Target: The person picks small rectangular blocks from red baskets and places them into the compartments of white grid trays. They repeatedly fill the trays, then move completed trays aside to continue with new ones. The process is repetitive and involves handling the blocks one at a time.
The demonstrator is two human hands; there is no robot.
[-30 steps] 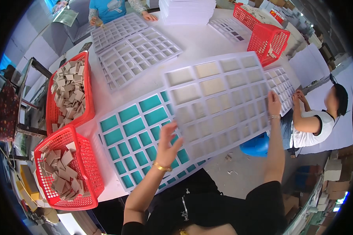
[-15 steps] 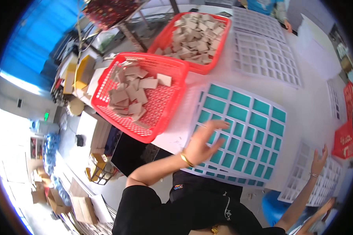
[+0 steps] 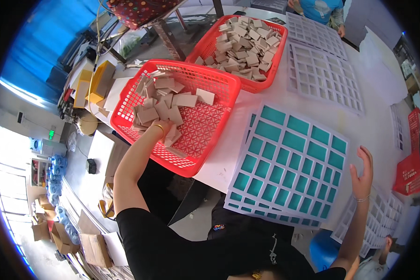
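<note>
My left hand (image 3: 165, 128), with a gold bangle at the wrist, reaches into the near red basket (image 3: 228, 93). It touches the loose beige flat rectangular pieces (image 3: 162, 109); its fingertips are hidden among them, so I cannot tell whether they grip one. On the white table before me lies a white grid frame (image 3: 284, 123) with teal rectangles in its openings, on top of at least one similar one. Beside its right edge my right hand (image 3: 362, 175) is raised, open, thumb apart from the fingers and nothing in it.
Behind the near basket stands a second red basket (image 3: 266, 85) full of the same beige pieces. White grid frames (image 3: 326, 70) lie at the far side, where another person (image 3: 322, 9) stands. More frames (image 3: 375, 217) and a red crate (image 3: 409, 175) are at the right.
My left hand has moved left from above the teal-filled frame into the near basket. My right hand has come up and inward toward the frame's right edge.
</note>
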